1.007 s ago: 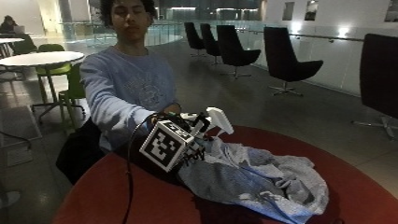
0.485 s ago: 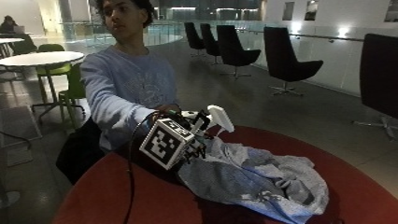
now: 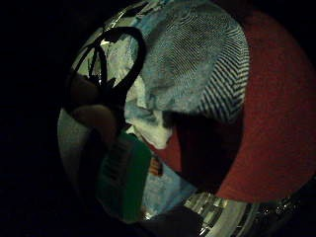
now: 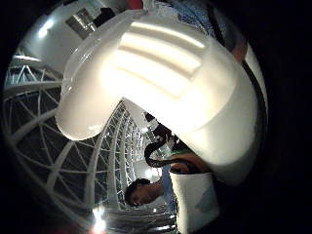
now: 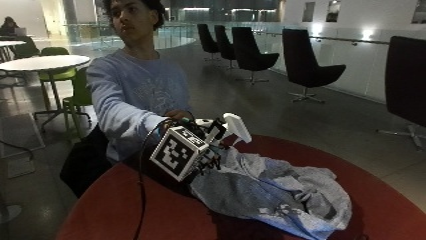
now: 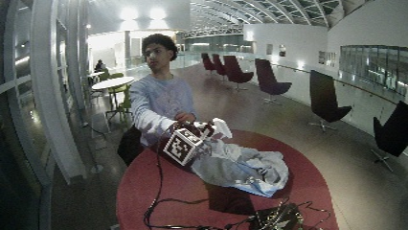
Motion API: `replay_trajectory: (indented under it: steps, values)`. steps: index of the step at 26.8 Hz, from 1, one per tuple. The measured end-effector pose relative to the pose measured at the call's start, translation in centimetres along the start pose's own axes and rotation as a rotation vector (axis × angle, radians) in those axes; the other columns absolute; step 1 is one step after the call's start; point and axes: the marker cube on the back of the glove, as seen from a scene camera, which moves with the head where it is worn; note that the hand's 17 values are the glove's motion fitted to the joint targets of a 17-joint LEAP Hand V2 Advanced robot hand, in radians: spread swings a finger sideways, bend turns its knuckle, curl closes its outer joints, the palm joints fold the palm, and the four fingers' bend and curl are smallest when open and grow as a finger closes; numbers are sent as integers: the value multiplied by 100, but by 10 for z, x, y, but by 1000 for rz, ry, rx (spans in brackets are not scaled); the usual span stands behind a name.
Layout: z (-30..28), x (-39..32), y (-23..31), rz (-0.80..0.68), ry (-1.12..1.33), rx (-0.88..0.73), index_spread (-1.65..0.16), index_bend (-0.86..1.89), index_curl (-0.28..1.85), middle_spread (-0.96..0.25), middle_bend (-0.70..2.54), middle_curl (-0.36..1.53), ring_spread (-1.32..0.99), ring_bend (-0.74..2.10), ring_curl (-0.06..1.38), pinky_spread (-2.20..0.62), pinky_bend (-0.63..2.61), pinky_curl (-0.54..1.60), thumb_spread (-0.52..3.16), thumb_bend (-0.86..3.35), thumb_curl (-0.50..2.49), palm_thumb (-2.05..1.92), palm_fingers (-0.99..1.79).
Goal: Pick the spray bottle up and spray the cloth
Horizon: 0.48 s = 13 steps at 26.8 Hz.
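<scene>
The spray bottle (image 5: 229,129) is being held up off the red table (image 5: 120,210) by the gloved right hand (image 5: 206,142), and its white trigger head is seen poking out above the knuckles, nozzle aimed outward over the cloth (image 5: 279,192). That grey-blue cloth is heaped on the table just beside and below the hand, spread toward the far side, so the bottle appears to be positioned where a squeeze would send mist onto the fabric. From the thumb-side palm view, the white spray head (image 4: 165,78) is shown filling most of the field, very close against the palm; from the little-finger side, the bottle's green label (image 3: 123,177) is seen beside the palm with the cloth (image 3: 192,69) and the red tabletop (image 3: 276,123) beyond. The fingers are judged to be curled around the bottle's neck, since the bottle is carried in the air and hugged to the palm, though the fingertips themselves are hidden behind the hand. The arm is stretched forward from the shoulder, nearly straight, with the wrist kept level and the back of the hand turned toward the outside camera. The lifting looks done; the pull on the trigger is judged to be the step in hand, though no mist can be made out.
</scene>
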Motion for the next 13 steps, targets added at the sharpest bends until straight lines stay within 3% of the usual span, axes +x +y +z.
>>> replay_trajectory:
  steps: [13]
  values:
    - [5,-3,0,-9,-21,-9,-23,13,33,-3,35,47,-4,57,43,7,25,38,103,-2,52,70,115]
